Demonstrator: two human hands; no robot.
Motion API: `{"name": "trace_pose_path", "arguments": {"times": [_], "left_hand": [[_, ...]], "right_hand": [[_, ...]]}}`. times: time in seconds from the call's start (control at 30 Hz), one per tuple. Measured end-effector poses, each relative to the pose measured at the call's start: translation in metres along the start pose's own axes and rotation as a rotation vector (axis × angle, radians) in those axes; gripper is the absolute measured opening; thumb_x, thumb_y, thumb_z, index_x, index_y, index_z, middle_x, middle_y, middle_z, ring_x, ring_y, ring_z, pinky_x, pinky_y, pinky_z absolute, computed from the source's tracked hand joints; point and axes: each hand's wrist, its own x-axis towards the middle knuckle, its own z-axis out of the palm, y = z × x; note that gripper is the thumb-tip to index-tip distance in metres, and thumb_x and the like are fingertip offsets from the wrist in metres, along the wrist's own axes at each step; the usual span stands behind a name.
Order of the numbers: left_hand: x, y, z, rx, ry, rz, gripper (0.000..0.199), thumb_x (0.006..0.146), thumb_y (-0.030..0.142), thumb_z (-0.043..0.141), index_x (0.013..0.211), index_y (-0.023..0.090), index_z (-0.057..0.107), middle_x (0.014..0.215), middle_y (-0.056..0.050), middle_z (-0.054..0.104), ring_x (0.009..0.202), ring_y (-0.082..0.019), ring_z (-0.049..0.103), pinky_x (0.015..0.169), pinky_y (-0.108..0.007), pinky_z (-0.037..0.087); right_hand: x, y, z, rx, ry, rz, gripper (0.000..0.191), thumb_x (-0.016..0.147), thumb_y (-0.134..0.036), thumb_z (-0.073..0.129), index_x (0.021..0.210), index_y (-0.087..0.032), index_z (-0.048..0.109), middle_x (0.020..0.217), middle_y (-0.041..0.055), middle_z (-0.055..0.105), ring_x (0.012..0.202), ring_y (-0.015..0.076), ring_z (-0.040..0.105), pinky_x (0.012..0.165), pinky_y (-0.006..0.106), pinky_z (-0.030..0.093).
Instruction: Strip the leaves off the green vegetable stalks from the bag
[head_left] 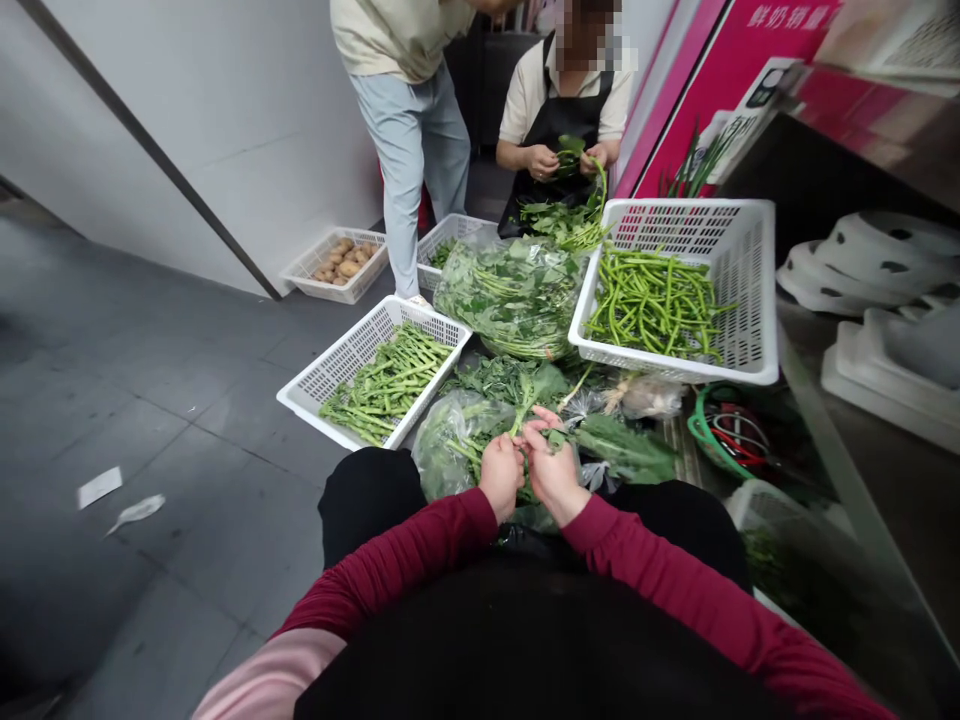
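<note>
Between my knees, my left hand (pixel 502 474) is closed on the stem of a leafy green (pixel 525 392), whose leaves spread above the fingers. My right hand (pixel 553 465) is right beside it, fingers bent round a leafy part of the same green. Below and left of the hands lies an open clear plastic bag (pixel 442 445) of greens. Just beyond are loose dark leaves (pixel 491 378), and a large clear bag of greens (pixel 517 295) sits farther off. Long broad leaves (pixel 626 447) lie to the right of my right hand.
White baskets hold cut green stems (pixel 382 385), green beans (pixel 652 300) and potatoes (pixel 349 262). A seated person (pixel 566 110) handles greens; another person (pixel 409 130) stands alongside. A green basket (pixel 705 430) is at right. Paper scraps (pixel 99 487) lie on the floor.
</note>
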Motion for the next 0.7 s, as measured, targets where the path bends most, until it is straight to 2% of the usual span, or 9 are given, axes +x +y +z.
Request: {"name": "trace_pose_path", "arguments": {"times": [0.1, 0.2, 0.23, 0.3, 0.4, 0.53, 0.63, 0.7], "left_hand": [[0.008, 0.008, -0.002, -0.042, -0.033, -0.068, 0.026, 0.082, 0.041, 0.039, 0.069, 0.019, 0.037, 0.045, 0.009, 0.027, 0.031, -0.003, 0.019, 0.033, -0.015, 0.010], [0.019, 0.018, -0.009, -0.058, 0.024, -0.093, 0.030, 0.080, 0.047, 0.039, 0.071, 0.019, 0.037, 0.046, 0.009, 0.031, 0.031, -0.003, 0.026, 0.032, -0.014, 0.014], [0.021, 0.021, -0.011, -0.064, 0.011, -0.090, 0.031, 0.079, 0.049, 0.040, 0.072, 0.019, 0.038, 0.045, 0.009, 0.030, 0.031, -0.003, 0.025, 0.032, -0.014, 0.015], [0.020, 0.024, -0.014, -0.072, -0.094, -0.080, 0.033, 0.077, 0.051, 0.042, 0.071, 0.018, 0.039, 0.044, 0.010, 0.025, 0.030, -0.002, 0.019, 0.032, -0.015, 0.014], [0.010, 0.024, -0.015, -0.048, -0.274, -0.068, 0.034, 0.076, 0.052, 0.043, 0.069, 0.019, 0.038, 0.043, 0.011, 0.020, 0.031, -0.002, 0.013, 0.032, -0.015, 0.009], [-0.003, 0.020, -0.013, 0.077, -0.293, -0.019, 0.037, 0.074, 0.055, 0.045, 0.069, 0.019, 0.038, 0.042, 0.011, 0.022, 0.031, -0.002, 0.013, 0.031, -0.015, 0.008], [-0.007, 0.020, -0.012, 0.133, -0.319, 0.002, 0.039, 0.073, 0.056, 0.047, 0.067, 0.019, 0.036, 0.042, 0.011, 0.022, 0.032, -0.002, 0.013, 0.031, -0.015, 0.008], [-0.008, 0.022, -0.011, 0.084, -0.371, -0.015, 0.040, 0.073, 0.056, 0.047, 0.066, 0.019, 0.034, 0.041, 0.011, 0.021, 0.032, -0.002, 0.013, 0.031, -0.015, 0.009]], "right_hand": [[-0.013, 0.002, -0.004, -0.022, -0.073, 0.059, 0.029, 0.059, -0.024, 0.066, 0.084, -0.020, 0.051, 0.064, -0.0058, 0.049, 0.052, 0.0077, 0.049, 0.049, 0.022, 0.043], [-0.026, 0.000, -0.008, -0.096, -0.246, 0.096, 0.029, 0.060, -0.022, 0.067, 0.086, -0.019, 0.053, 0.067, -0.0036, 0.052, 0.053, 0.0087, 0.051, 0.050, 0.022, 0.044], [-0.026, -0.002, -0.010, -0.107, -0.283, 0.119, 0.031, 0.060, -0.020, 0.067, 0.088, -0.019, 0.054, 0.069, -0.0029, 0.053, 0.054, 0.0087, 0.051, 0.051, 0.022, 0.045], [-0.016, -0.007, -0.014, -0.072, -0.260, 0.190, 0.033, 0.059, -0.019, 0.069, 0.089, -0.019, 0.054, 0.071, -0.0026, 0.055, 0.053, 0.0077, 0.050, 0.052, 0.022, 0.046], [0.015, -0.022, -0.023, 0.030, -0.163, 0.293, 0.034, 0.057, -0.019, 0.071, 0.087, -0.018, 0.055, 0.069, -0.0033, 0.055, 0.049, 0.0056, 0.046, 0.051, 0.020, 0.046], [0.041, -0.041, -0.029, 0.085, -0.279, 0.344, 0.025, 0.062, -0.027, 0.071, 0.076, -0.017, 0.054, 0.064, -0.0036, 0.052, 0.047, 0.0051, 0.043, 0.046, 0.019, 0.042], [0.042, -0.046, -0.025, 0.084, -0.183, 0.333, 0.025, 0.062, -0.028, 0.071, 0.071, -0.016, 0.052, 0.057, -0.0046, 0.048, 0.041, 0.0042, 0.036, 0.037, 0.016, 0.034], [0.035, -0.044, -0.021, 0.154, -0.128, 0.381, 0.025, 0.061, -0.026, 0.072, 0.067, -0.016, 0.050, 0.053, -0.0056, 0.045, 0.039, 0.0036, 0.032, 0.034, 0.015, 0.028]]}}
